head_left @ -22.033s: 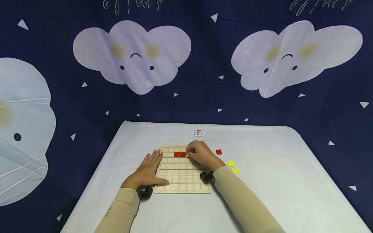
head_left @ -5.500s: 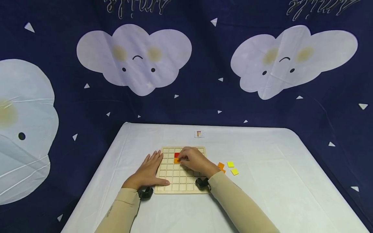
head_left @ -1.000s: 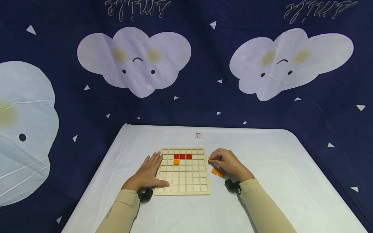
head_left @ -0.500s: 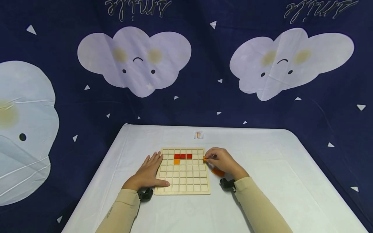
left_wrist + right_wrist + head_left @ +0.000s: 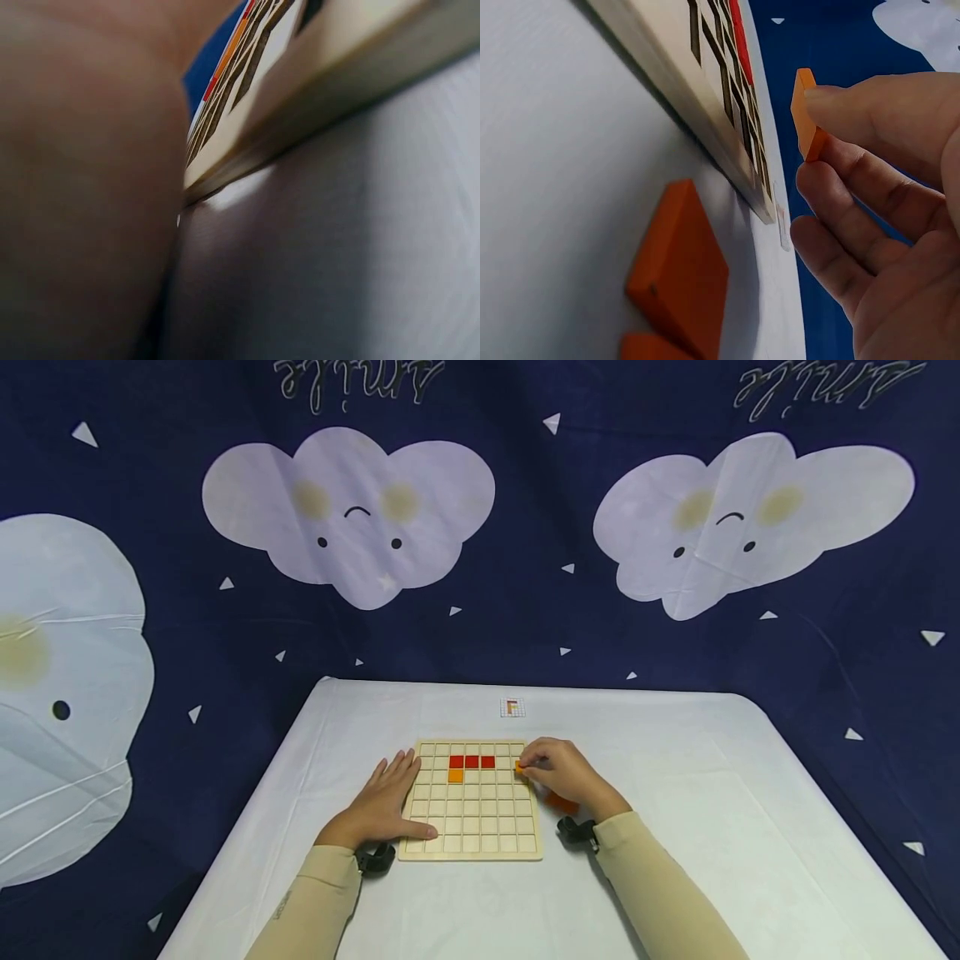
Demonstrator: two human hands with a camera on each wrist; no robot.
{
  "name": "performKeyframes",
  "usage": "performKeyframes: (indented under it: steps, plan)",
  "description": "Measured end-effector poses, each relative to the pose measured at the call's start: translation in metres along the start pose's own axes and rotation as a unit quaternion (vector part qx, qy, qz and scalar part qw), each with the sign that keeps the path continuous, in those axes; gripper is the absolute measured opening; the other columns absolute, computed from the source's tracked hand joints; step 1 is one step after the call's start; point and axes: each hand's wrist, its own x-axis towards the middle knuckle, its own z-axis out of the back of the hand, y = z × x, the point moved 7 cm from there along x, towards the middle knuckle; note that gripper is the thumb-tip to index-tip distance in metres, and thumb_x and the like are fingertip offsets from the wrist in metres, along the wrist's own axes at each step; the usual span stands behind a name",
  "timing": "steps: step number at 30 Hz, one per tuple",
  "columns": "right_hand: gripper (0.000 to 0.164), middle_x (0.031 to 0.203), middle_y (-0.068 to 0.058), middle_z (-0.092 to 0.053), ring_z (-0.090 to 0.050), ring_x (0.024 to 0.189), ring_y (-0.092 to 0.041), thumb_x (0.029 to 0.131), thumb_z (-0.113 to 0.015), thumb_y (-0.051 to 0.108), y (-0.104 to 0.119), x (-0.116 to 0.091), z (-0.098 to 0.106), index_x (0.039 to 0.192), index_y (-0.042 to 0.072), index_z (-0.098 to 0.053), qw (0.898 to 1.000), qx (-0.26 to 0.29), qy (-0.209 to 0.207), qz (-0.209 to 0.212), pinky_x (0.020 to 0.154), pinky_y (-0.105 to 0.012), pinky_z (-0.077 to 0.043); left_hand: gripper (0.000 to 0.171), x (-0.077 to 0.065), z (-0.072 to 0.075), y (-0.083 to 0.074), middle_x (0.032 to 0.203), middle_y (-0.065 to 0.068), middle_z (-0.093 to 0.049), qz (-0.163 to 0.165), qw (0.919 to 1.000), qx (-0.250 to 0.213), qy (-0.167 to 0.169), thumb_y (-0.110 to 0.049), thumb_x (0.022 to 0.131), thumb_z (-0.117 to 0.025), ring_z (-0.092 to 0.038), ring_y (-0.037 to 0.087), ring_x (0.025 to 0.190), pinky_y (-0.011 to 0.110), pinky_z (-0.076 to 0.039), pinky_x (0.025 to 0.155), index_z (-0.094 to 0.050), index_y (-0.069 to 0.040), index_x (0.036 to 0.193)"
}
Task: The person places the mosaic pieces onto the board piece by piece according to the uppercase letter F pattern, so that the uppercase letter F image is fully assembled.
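Note:
A pale wooden grid board (image 5: 472,843) lies on the table, its upper part bearing a row of 3 red square tiles (image 5: 472,762). Directly below the leftmost red one sits an orange tile (image 5: 456,776). My left hand (image 5: 378,797) rests flat at the board's left edge, fingers spread and thumb over the lower cells. Between thumb and fingers my right hand (image 5: 566,774) pinches another orange tile (image 5: 805,116), held above the board's right edge. Loose orange tiles (image 5: 682,266) lie on the table beside the board, partly under my right hand in the head view.
A small printed card (image 5: 513,707) with a coloured grid pattern lies beyond the board on the white-covered table (image 5: 712,843). Behind the table hangs a dark blue cloth (image 5: 525,635) with clouds and triangles. Both wrists carry small black cameras.
Over the last second my right hand has carried the orange tile leftward from beside the board to over its right edge. Earlier, a third red and one orange tile joined the board. My left hand stays put.

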Motion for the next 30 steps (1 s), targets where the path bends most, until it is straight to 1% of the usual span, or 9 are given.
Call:
performKeyframes:
  steps: [6,10,13,16,19,24,30]
  plan:
    - [0.012,0.11,0.004,-0.073,-0.068,0.109,-0.021,0.093,-0.08,0.002,0.002,0.003,-0.006,0.1,0.012,-0.08,1.0,-0.003,0.008,-0.006,0.098,-0.041,-0.056,0.141,0.0,-0.001,0.0,0.173,0.019,-0.01,0.001,1.0,-0.002,0.0,-0.084,0.069,-0.075,-0.002,0.032,0.16,0.051,0.0,0.126,-0.021,0.003,0.166]
    - [0.012,0.11,0.004,-0.073,-0.068,0.109,-0.022,0.094,-0.08,0.002,0.005,0.005,-0.009,0.101,0.012,-0.08,1.0,0.002,0.007,0.006,0.098,-0.042,-0.056,0.141,0.0,-0.001,0.0,0.173,0.02,-0.01,0.0,1.0,0.0,0.002,-0.084,0.07,-0.075,-0.003,0.033,0.16,0.051,0.0,0.126,-0.02,0.004,0.165]
    - [0.012,0.111,0.002,-0.073,-0.068,0.109,-0.022,0.094,-0.08,0.003,0.007,0.006,-0.011,0.102,0.011,-0.081,1.0,0.008,0.005,0.018,0.097,-0.041,-0.056,0.14,0.0,0.001,-0.001,0.173,0.021,-0.011,-0.004,1.0,-0.004,-0.002,-0.082,0.07,-0.077,-0.004,0.035,0.159,0.053,-0.001,0.126,-0.02,0.005,0.165]
    - [0.012,0.111,0.003,-0.073,-0.067,0.11,-0.021,0.094,-0.08,0.003,0.009,0.008,-0.015,0.103,0.01,-0.081,1.0,0.015,0.008,0.021,0.096,-0.039,-0.057,0.139,-0.001,0.003,-0.004,0.172,0.023,-0.013,-0.006,0.9999,-0.01,-0.004,-0.08,0.07,-0.078,-0.005,0.036,0.159,0.054,-0.001,0.126,-0.022,0.006,0.165]
    - [0.012,0.111,0.005,-0.072,-0.067,0.109,-0.019,0.094,-0.08,0.003,0.012,0.01,-0.018,0.103,0.01,-0.081,1.0,0.015,0.012,0.02,0.096,-0.037,-0.056,0.139,-0.001,0.003,-0.005,0.172,0.022,-0.013,-0.007,0.9999,-0.008,-0.004,-0.08,0.07,-0.078,-0.005,0.036,0.159,0.054,-0.001,0.126,-0.022,0.005,0.165]
    - [0.01,0.111,0.004,-0.072,-0.067,0.108,-0.019,0.094,-0.08,0.003,0.018,0.015,-0.023,0.102,0.009,-0.08,0.999,0.008,0.013,0.034,0.096,-0.036,-0.056,0.139,-0.001,0.003,-0.004,0.172,0.022,-0.013,-0.006,0.9999,-0.009,-0.004,-0.081,0.07,-0.078,-0.005,0.036,0.159,0.054,-0.002,0.126,-0.022,0.005,0.165]
    - [0.01,0.112,0.004,-0.071,-0.067,0.11,-0.017,0.095,-0.079,0.004,0.021,0.02,-0.029,0.103,0.009,-0.08,0.999,0.016,0.025,0.028,0.096,-0.031,-0.056,0.139,-0.001,0.004,-0.004,0.172,0.023,-0.012,-0.005,0.9999,-0.01,-0.002,-0.08,0.071,-0.078,-0.005,0.037,0.159,0.055,-0.002,0.126,-0.021,0.006,0.165]
